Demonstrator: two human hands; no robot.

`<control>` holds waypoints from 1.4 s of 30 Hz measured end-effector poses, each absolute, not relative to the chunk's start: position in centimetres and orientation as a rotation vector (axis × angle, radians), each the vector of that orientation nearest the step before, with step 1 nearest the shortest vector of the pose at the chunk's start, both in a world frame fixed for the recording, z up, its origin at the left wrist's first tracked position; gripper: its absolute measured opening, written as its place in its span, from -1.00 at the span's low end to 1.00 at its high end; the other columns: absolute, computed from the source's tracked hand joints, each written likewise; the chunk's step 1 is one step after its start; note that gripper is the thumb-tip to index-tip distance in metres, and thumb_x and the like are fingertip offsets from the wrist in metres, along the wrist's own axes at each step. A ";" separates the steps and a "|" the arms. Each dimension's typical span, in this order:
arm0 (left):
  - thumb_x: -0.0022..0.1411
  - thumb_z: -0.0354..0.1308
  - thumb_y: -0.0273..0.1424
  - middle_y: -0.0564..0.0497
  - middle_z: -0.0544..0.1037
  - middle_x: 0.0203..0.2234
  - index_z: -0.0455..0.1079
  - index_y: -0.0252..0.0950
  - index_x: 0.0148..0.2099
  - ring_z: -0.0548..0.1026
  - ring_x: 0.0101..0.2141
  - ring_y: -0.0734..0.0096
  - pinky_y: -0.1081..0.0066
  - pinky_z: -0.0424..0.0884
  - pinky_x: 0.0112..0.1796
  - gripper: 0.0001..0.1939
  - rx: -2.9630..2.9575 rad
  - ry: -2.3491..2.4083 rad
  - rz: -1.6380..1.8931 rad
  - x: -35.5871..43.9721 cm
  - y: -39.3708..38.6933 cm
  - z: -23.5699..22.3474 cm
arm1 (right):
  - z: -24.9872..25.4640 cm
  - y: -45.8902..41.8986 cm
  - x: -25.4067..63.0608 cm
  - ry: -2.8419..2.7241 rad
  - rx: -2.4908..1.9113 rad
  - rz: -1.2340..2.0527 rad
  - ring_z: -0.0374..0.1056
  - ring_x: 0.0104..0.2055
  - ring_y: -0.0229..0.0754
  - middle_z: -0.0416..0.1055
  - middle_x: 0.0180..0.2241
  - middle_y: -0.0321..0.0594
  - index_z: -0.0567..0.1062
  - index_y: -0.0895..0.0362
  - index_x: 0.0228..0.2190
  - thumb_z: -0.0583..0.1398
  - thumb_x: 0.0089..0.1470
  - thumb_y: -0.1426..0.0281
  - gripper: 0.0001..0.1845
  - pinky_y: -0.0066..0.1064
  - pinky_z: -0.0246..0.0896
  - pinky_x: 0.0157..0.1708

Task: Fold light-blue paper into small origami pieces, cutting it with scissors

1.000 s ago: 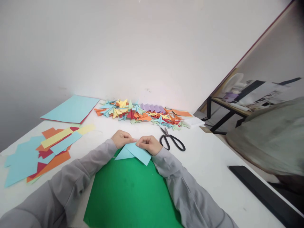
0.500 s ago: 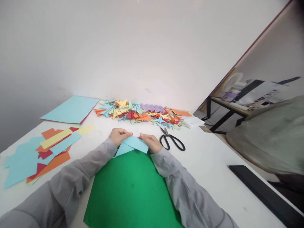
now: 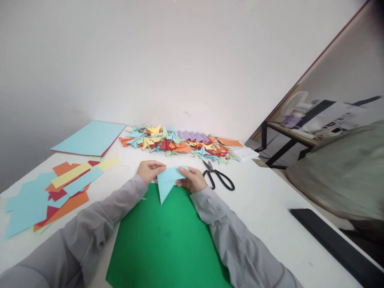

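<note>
A folded piece of light blue paper (image 3: 167, 181) is held up between my two hands, one pointed end hanging down over the far part of a green sheet (image 3: 168, 240). My left hand (image 3: 149, 171) pinches its upper left corner between thumb and fingertips. On the other side my right hand (image 3: 193, 179) grips the right part, thumb on the front and fingers behind it. The paper's back is hidden from me. Just right of my right hand lie scissors (image 3: 220, 178) with black handles, their blades pointing away.
Folded colored paper shapes (image 3: 168, 142) are heaped along the wall. Loose paper pieces (image 3: 30, 200) spread over the left side, with a large light blue sheet (image 3: 90, 138) behind. A long black object (image 3: 330, 244) lies along the table's right edge, near a low shelf (image 3: 292, 134).
The light blue paper has turned in my hands, so its point now hangs downward instead of two flaps spreading sideways. My right fingers have shifted round behind it.
</note>
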State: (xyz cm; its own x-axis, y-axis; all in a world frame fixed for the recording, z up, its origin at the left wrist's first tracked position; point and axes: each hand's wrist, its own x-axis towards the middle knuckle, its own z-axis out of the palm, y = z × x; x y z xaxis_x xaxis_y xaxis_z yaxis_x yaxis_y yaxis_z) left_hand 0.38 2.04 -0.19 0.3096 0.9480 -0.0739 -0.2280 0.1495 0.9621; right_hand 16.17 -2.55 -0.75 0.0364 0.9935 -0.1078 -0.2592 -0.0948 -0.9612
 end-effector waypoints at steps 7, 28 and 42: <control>-0.44 0.32 -0.41 0.00 0.47 -0.68 0.40 -0.42 -0.52 0.41 -0.63 0.48 0.44 0.37 -0.55 -0.70 0.887 0.822 1.157 0.6 2.5 -0.3 | -0.8 -2.9 15.7 -1.112 -1.003 1.401 0.34 -0.59 -0.27 0.40 -0.63 -0.35 0.36 0.14 -0.47 0.32 -0.44 0.38 -0.64 -0.53 0.17 -0.67; -0.16 0.14 -0.15 0.08 0.34 -0.80 0.44 -0.44 -0.44 0.25 -0.74 0.59 0.56 0.10 -0.71 -0.60 1.323 0.793 0.742 0.5 2.3 -0.6 | -0.5 -3.4 14.9 -1.458 -1.167 1.146 0.12 -0.73 -0.37 0.19 -0.80 -0.41 0.31 0.18 -0.72 0.17 -0.23 0.16 -0.66 -0.51 0.03 -0.70; -0.11 0.11 -0.27 0.00 0.51 -0.60 0.47 -0.40 -0.42 0.37 -0.57 0.47 0.50 0.27 -0.54 -0.72 1.652 0.949 0.891 0.7 1.5 -0.1 | -0.5 -3.6 14.9 -1.446 -1.153 1.153 0.13 -0.71 -0.37 0.21 -0.79 -0.42 0.41 0.18 -0.67 0.22 -0.29 0.23 -0.76 -0.52 0.08 -0.69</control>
